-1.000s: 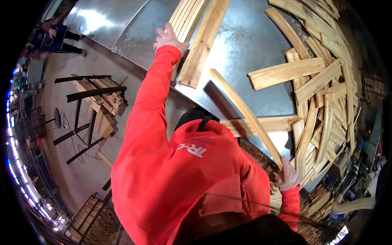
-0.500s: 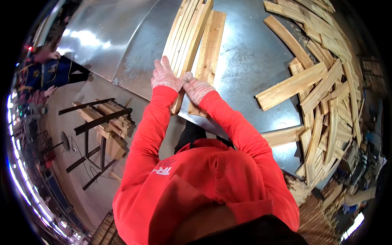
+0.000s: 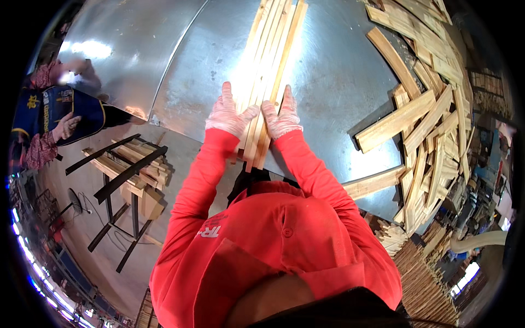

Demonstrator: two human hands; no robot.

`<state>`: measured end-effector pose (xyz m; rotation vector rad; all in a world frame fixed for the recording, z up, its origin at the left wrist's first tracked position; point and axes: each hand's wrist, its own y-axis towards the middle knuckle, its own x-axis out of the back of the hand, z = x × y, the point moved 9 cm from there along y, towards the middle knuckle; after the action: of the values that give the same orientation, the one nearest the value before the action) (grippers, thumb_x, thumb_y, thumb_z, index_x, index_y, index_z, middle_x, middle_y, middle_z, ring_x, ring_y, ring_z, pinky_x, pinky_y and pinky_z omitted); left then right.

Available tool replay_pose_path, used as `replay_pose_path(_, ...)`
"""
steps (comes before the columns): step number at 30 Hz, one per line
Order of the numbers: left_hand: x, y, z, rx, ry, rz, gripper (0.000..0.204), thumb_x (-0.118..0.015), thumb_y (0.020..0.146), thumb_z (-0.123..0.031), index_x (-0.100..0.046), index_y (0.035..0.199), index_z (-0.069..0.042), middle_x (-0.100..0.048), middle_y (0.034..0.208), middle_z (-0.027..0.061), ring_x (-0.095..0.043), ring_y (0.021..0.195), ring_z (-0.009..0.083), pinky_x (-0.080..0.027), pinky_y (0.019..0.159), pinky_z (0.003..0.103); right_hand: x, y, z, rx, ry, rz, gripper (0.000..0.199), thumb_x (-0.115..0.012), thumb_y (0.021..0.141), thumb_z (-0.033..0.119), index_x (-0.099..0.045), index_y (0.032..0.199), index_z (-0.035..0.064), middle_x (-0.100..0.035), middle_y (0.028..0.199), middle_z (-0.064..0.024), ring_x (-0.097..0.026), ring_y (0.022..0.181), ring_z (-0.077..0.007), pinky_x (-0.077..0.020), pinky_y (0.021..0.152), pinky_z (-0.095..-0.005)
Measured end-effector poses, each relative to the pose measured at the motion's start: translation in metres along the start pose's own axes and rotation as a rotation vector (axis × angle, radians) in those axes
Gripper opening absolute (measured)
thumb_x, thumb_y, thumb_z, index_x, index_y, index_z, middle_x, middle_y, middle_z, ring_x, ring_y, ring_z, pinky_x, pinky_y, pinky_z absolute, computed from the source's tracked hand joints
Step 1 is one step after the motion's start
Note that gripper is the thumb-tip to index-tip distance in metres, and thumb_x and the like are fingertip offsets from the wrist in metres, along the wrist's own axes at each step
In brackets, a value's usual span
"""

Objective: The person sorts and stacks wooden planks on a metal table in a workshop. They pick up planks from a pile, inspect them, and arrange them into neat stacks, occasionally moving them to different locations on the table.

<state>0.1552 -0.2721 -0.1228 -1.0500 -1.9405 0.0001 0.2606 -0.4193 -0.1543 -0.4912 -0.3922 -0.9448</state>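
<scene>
Several long wooden boards (image 3: 266, 71) lie side by side as a narrow bundle on the metal table (image 3: 328, 71), their near ends reaching past its edge. My left hand (image 3: 226, 117), in a pale glove, presses against the bundle's left side with fingers stretched forward. Along the right side rests my right hand (image 3: 282, 116), gloved too, fingers extended. Both thumbs point inward over the boards, so the bundle sits between my palms. The undersides of the boards are hidden.
At the right, a jumbled pile of wooden pieces (image 3: 396, 121) covers that side of the table. A black metal frame stand (image 3: 123, 183) holding wood stands on the floor at left. A co-worker in a blue apron (image 3: 49, 112) is beyond it, by the table's left part.
The separate board on the right has joined the bundle, turned narrow side up. My right hand has moved from the gap between them to the bundle's outer right side.
</scene>
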Motion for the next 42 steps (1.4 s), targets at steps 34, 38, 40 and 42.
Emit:
replay_pose_path(34,0.073,-0.041,-0.082,-0.228,-0.207,-0.180,0.034,-0.052,0.094,-0.029,-0.062,0.111,-0.001,-0.068,0.092,0.0180,-0.065,0.080,0.0300,-0.051,0.073,0.036,0.131,-0.052,-0.043,-0.087,0.593,-0.273,0.099,-0.062,0.067,-0.006,-0.016,0.152,0.0125,-0.042,0.134,-0.0084,-0.053,0.101,-0.0192,-0.0494,0.088,-0.0303)
replay_pose_path(38,0.064,-0.078,-0.167,-0.478,-0.989,0.229,0.043,-0.051,0.096,-0.025,-0.052,0.128,0.003,-0.065,0.109,0.0082,-0.062,0.090,0.0152,-0.050,0.078,0.026,0.130,-0.085,-0.102,-0.142,0.705,-0.307,0.098,-0.060,0.067,-0.009,-0.022,0.152,0.0191,-0.048,0.117,-0.0046,-0.054,0.098,-0.0170,-0.0508,0.087,-0.0307)
replay_pose_path(40,0.052,-0.065,-0.138,-0.505,-0.612,0.017,0.040,-0.053,0.096,-0.023,-0.054,0.124,0.005,-0.064,0.108,0.0111,-0.062,0.094,0.0177,-0.051,0.077,0.027,0.142,-0.097,-0.100,-0.186,0.845,-0.251,0.096,-0.064,0.066,-0.005,-0.025,0.151,0.0169,-0.050,0.119,-0.0062,-0.056,0.102,-0.0197,-0.0513,0.088,-0.0318)
replay_pose_path(42,0.025,-0.067,-0.134,-0.491,-0.447,0.001,0.038,-0.057,0.094,-0.022,-0.054,0.121,0.004,-0.064,0.107,0.0120,-0.062,0.094,0.0179,-0.052,0.076,0.027,0.143,-0.102,-0.095,-0.228,1.168,-0.106,0.090,-0.070,0.065,0.001,-0.032,0.146,0.0132,-0.054,0.118,-0.0091,-0.058,0.105,-0.0238,-0.0521,0.089,-0.0352)
